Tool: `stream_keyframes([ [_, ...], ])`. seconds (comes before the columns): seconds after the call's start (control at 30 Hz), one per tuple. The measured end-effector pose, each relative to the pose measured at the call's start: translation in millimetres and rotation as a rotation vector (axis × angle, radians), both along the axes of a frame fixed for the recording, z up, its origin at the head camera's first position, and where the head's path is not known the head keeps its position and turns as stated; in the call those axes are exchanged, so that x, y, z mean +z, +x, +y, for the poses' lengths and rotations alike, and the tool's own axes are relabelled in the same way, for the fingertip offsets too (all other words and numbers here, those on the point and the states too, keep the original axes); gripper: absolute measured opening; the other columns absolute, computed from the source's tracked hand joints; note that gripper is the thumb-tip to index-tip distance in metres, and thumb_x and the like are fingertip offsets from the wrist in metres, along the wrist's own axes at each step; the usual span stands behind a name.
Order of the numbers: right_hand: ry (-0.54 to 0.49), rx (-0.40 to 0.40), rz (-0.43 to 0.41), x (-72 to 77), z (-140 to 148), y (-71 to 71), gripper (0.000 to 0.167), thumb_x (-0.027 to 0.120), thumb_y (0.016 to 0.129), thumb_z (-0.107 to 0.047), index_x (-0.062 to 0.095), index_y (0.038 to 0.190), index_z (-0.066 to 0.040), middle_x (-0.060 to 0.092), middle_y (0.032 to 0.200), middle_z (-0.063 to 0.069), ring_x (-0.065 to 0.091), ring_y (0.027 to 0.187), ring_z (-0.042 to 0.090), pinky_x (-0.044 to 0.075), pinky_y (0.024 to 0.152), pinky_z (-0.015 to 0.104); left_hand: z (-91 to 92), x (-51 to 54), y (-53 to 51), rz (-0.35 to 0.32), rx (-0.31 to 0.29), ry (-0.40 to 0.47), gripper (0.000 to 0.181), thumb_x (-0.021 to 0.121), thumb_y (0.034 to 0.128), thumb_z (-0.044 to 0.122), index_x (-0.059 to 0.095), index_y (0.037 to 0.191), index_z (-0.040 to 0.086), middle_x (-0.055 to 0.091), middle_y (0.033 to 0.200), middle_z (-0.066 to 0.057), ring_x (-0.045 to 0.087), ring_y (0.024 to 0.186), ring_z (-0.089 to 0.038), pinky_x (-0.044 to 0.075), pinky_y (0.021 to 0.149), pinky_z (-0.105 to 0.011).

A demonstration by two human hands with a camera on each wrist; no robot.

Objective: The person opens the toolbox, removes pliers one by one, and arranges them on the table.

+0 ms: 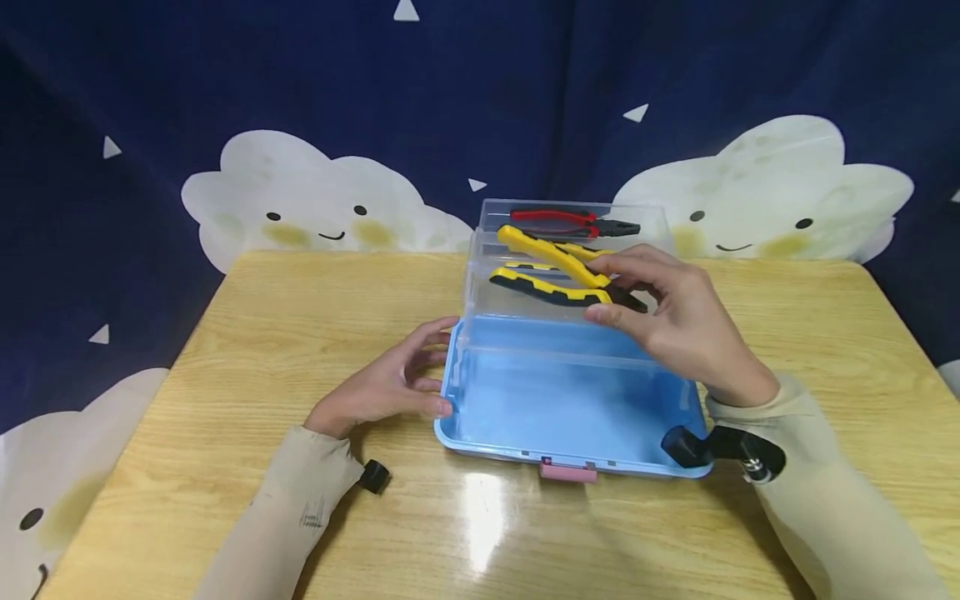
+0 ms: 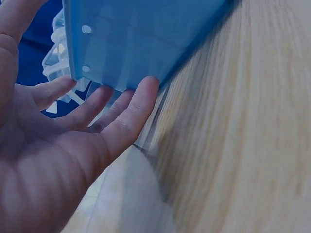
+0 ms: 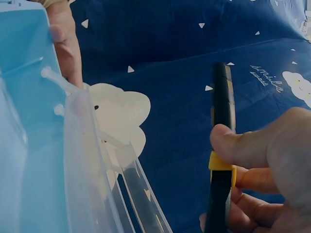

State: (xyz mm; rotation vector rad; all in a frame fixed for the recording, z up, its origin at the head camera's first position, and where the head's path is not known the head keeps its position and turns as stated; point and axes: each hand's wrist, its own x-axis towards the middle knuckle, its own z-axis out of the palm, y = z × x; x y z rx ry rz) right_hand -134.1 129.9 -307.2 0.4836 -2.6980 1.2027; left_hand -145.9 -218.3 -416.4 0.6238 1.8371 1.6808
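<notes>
My right hand (image 1: 682, 312) pinches a pair of yellow-and-black pliers (image 1: 562, 257) near the jaw end, the handles spread and pointing left. The pliers are raised over the clear trays (image 1: 652, 229) of a blue toolbox (image 1: 562, 408). In the right wrist view the thumb presses on the side of the pliers (image 3: 223, 107). Red-and-black pliers (image 1: 551, 216) lie in the upper tray. Behind the held pair, parts of another yellow-and-black handle (image 1: 585, 250) show. My left hand (image 1: 382, 383) touches the toolbox's left side, its fingers loosely spread in the left wrist view.
The toolbox stands open on a wooden table (image 1: 337, 308), its trays lifted at the back. A pink latch (image 1: 567, 472) juts from its front edge. Behind the table hangs a dark blue curtain (image 1: 450, 92) with white clouds.
</notes>
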Motion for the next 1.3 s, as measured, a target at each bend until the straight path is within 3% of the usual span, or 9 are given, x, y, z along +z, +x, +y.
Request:
stream_keyframes([
  [0.13,-0.007,-0.016,0.039,0.3,2,4.7,0.044,0.084,0.087,-0.014,0.072,0.13,-0.014,0.07,0.124,0.004,0.061,0.097,0.014,0.049,0.084,0.005,1.3,1.1,0.5,0.004,0.004,-0.009,0.108,0.088,0.0821,0.013,0.02,0.165,0.028,0.031,0.164,-0.012,0.037,0.153,-0.04,0.053,0.114,-0.038],
  [0.33,0.027,-0.022,0.21,-2.0,6,10.7,0.05,0.085,0.084,-0.008,0.07,0.132,-0.011,0.071,0.117,0.006,0.057,0.093,0.008,0.048,0.082,0.005,0.4,0.9,1.1,0.012,0.015,-0.02,0.105,0.088,0.0829,0.013,0.023,0.164,0.03,0.032,0.165,-0.01,0.039,0.153,-0.039,0.053,0.114,-0.038],
  [0.5,0.052,-0.038,0.283,-5.5,12,15.7,0.053,0.087,0.081,-0.004,0.07,0.131,-0.008,0.07,0.116,0.008,0.059,0.095,0.01,0.047,0.082,0.005,-0.3,0.3,2.0,0.006,0.021,-0.032,0.104,0.087,0.0834,0.013,0.024,0.163,0.032,0.032,0.166,-0.007,0.038,0.153,-0.037,0.053,0.114,-0.036],
  [0.8,0.065,-0.072,0.33,-11.2,32,23.8,0.055,0.088,0.078,-0.001,0.069,0.129,-0.006,0.068,0.114,0.009,0.056,0.091,0.001,0.046,0.086,0.002,0.0,2.4,2.2,0.026,0.024,-0.049,0.105,0.085,0.085,0.01,0.02,0.165,0.028,0.033,0.164,-0.011,0.037,0.153,-0.04,0.054,0.111,-0.028],
  [1.1,0.105,-0.114,0.334,-16.9,50,28.6,0.055,0.09,0.077,-0.002,0.07,0.128,-0.008,0.068,0.115,0.009,0.057,0.098,0.002,0.044,0.083,0.001,-2.4,3.4,4.6,0.008,0.039,-0.053,0.104,0.086,0.0842,0.01,0.024,0.163,0.034,0.032,0.165,-0.01,0.035,0.154,-0.041,0.052,0.115,-0.032],
  [1.3,0.075,-0.147,0.346,-17.3,64,30.8,0.056,0.089,0.075,0.004,0.071,0.127,-0.007,0.069,0.113,0.011,0.054,0.097,-0.011,0.044,0.083,-0.002,-0.4,3.0,3.3,-0.008,0.024,-0.021,0.104,0.086,0.0838,0.008,0.023,0.164,0.033,0.032,0.165,-0.011,0.032,0.156,-0.042,0.051,0.116,-0.038],
])
